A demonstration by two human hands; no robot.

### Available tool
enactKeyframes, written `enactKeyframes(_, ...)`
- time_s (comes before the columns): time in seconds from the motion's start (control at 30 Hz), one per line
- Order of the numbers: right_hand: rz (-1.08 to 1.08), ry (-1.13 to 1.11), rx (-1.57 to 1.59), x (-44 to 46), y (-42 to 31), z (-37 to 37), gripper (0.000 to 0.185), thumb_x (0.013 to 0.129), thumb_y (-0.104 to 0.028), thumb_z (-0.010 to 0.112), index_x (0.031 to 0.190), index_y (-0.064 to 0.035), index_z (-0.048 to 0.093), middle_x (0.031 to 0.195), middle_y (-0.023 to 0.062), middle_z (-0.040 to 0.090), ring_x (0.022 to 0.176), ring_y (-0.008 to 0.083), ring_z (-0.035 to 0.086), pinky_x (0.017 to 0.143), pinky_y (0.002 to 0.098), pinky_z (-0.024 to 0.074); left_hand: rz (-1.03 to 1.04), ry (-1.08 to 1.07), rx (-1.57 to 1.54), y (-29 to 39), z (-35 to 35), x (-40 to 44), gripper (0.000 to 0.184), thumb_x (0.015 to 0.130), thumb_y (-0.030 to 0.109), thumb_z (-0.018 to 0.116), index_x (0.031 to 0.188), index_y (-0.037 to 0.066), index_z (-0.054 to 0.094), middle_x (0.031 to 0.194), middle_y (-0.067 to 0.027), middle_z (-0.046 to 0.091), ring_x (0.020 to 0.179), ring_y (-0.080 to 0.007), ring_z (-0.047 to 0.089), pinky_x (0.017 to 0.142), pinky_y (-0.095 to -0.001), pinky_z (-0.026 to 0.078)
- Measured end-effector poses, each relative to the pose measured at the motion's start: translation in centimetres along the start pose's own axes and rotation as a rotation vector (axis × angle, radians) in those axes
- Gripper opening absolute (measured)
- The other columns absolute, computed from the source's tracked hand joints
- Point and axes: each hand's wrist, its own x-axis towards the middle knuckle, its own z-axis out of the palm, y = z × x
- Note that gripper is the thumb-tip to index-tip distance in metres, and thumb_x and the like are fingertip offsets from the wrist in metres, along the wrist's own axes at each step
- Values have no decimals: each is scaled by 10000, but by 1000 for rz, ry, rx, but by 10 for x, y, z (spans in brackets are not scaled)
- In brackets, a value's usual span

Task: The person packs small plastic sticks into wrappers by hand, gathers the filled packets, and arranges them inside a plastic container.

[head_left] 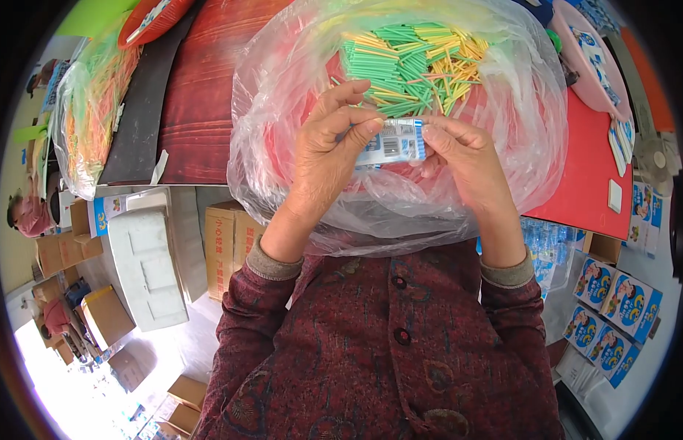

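Note:
Between my two hands is a small blue and white printed packet (pixel 391 145) with a barcode on it. My left hand (pixel 333 139) pinches its left end between thumb and forefinger, the other fingers raised. At the right end, my right hand (pixel 462 150) grips the packet's edge with thumb and fingers. Just beyond the hands, a pile of green, yellow and orange thin sticks (pixel 407 66) lies in a large open clear plastic bag (pixel 528 110). What the packet holds inside cannot be made out.
The bag lies on a red table (pixel 202 88). A pink basin (pixel 594 55) with packets stands at the right, a red basket (pixel 154 18) at the upper left. Another bag of coloured sticks (pixel 99 117) is at left. Cardboard boxes (pixel 224 242) and blue printed boxes (pixel 613 308) are below.

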Motion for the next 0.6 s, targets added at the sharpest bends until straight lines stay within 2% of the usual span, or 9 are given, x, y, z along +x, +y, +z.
enactKeyframes(0.13, -19, -58, -24, 1, 6, -4, 269, 925, -190, 577, 1094, 11, 639, 824, 38, 644, 702, 87, 601, 583, 213, 508, -48, -18, -45, -1, -1, -2, 112, 859, 83, 639, 944, 33, 691, 1247, -86, 535, 1105, -177, 488, 931, -302, 417)
enactKeyframes(0.27, -134, 30, -256, 0, 10, -1, 240, 919, -157, 585, 1092, -2, 645, 816, 19, 636, 675, 64, 569, 583, 195, 480, -87, -7, -69, -2, 1, -3, 106, 861, 79, 635, 938, 32, 691, 1230, -75, 539, 1084, -162, 493, 912, -285, 421)
enactKeyframes(0.33, -207, 63, -333, -2, 11, 2, 229, 912, -140, 594, 1088, -3, 647, 823, 12, 636, 662, 59, 557, 584, 188, 466, -105, 29, -99, -3, 2, -3, 76, 824, 56, 670, 896, 40, 685, 1133, -81, 563, 975, -151, 534, 814, -270, 464)
enactKeyframes(0.47, -94, 48, -328, -6, 8, 2, 234, 909, -107, 584, 1118, -11, 632, 845, 3, 637, 674, 43, 554, 602, 178, 467, -93, 44, -127, -4, 2, -3, 70, 820, 53, 672, 888, 37, 682, 1113, -75, 565, 960, -152, 537, 801, -270, 464)
enactKeyframes(0.53, -42, 30, -324, -5, 5, 0, 242, 908, -101, 581, 1127, -9, 625, 861, 4, 642, 687, 41, 562, 607, 177, 470, -58, -23, 30, 2, 2, -4, 93, 843, 42, 637, 923, 27, 681, 1175, -73, 552, 1034, -160, 512, 888, -281, 421)
enactKeyframes(0.6, 23, -36, -220, -2, 2, -1, 257, 892, -77, 588, 1137, -6, 617, 888, 7, 647, 713, 43, 579, 614, 179, 475, 11, -21, 76, 1, 5, -3, 87, 821, 46, 663, 905, 37, 684, 1141, -76, 561, 993, -166, 524, 838, -279, 443)
